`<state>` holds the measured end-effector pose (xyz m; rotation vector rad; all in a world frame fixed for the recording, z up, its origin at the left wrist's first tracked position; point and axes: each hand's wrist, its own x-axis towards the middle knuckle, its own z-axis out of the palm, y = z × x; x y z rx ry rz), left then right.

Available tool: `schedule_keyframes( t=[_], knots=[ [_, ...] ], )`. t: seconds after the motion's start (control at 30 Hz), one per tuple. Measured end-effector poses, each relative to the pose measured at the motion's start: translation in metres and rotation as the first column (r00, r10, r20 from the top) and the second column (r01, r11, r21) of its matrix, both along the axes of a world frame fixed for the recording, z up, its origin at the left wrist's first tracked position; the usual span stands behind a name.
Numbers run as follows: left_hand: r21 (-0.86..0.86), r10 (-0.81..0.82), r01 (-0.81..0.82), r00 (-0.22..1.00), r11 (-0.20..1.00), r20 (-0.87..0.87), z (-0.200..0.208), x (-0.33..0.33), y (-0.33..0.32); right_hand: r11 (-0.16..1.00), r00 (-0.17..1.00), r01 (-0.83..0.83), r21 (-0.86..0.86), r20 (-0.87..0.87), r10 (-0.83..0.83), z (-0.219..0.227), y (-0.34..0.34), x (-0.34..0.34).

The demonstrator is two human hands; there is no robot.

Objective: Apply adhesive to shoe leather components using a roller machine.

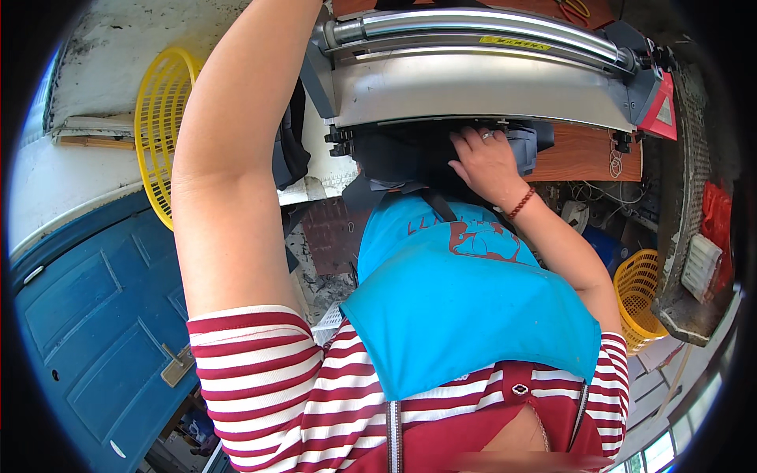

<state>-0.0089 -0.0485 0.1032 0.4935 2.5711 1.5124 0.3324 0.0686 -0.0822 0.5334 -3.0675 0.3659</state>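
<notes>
My right hand point(490, 163) lies on a bundle of dark fabric point(406, 154), with its thumb apart and its fingers laid over the cloth. A ring and a beaded bracelet are on that hand and wrist. The fabric sits against the front edge of a machine with a wide metal plate point(481, 83) and a long shiny roller point(489, 30). Part of the cloth is hidden under the plate. My left forearm reaches up past the top edge of the picture, so the left hand is out of sight. More dark cloth point(293, 138) hangs beside the machine's left end.
A yellow plastic basket point(162, 118) stands left of my arm, and another yellow basket point(637, 296) is low on the right. Blue cabinet doors point(102, 315) are at left. Loose cables point(607, 193) hang below the brown tabletop point(587, 158). Orange-handled scissors point(579, 8) lie behind the roller.
</notes>
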Motion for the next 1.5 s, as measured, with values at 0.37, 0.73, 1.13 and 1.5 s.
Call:
schedule_keyframes(
  t=[0.37,0.73,1.13,1.5],
  knots=[
    [-0.042,-0.008,0.004,0.993,0.999,-0.115,0.024,0.006,-0.024,0.987,0.97,-0.119,-0.108,-0.226,0.092,-0.047,0.005,0.028],
    [0.011,-0.131,0.134,0.98,0.991,-0.151,-0.008,-0.04,-0.033,0.963,0.964,-0.155,-0.222,-0.247,0.098,-0.056,-0.044,-0.012],
    [-0.287,-0.249,0.072,0.719,0.955,-0.649,-0.089,0.031,-0.009,0.001,0.836,0.544,-0.839,0.542,0.089,0.092,0.042,0.011],
    [-0.526,-0.482,0.493,0.86,0.693,0.17,-0.092,0.033,0.017,0.192,0.718,0.693,-0.695,0.688,-0.103,0.067,0.069,-0.089]
  ],
)
